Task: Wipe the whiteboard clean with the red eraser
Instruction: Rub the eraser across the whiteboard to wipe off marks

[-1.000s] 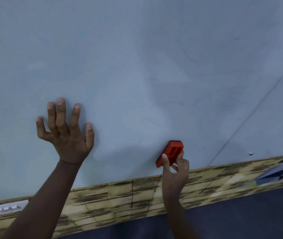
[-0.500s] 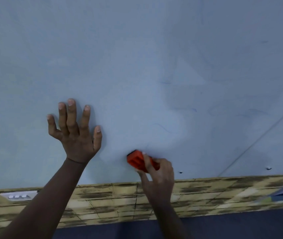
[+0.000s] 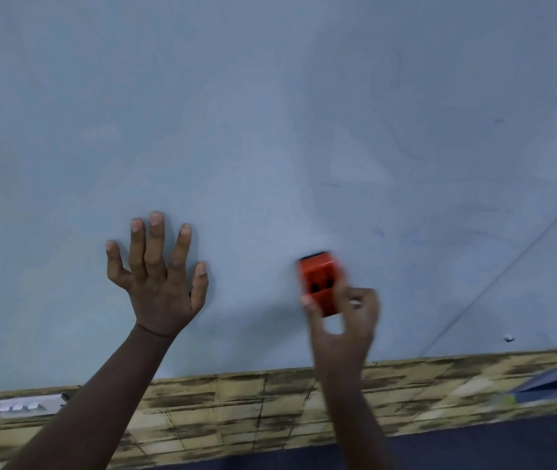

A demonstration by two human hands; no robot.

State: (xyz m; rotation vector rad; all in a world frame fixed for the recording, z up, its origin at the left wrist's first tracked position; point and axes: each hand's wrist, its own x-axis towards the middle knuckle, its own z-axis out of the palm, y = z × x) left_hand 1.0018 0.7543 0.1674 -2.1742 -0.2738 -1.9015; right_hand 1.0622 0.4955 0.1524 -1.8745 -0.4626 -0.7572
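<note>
Right hand is pinching the red eraser; left hand is bracing, fingers spread, on the whiteboard; keep the pad flat, sweeping toward the faint blue marks

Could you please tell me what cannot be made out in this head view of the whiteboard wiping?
- Red eraser: smeared by motion; its felt face is turned away, so contact with the whiteboard is unclear.
- Right hand: blurred, finger placement indistinct.
- Left hand: its palm faces the board, contact hidden.
- Board marks: faint blue traces, unreadable.
- Switch plate: too small for detail.
</note>
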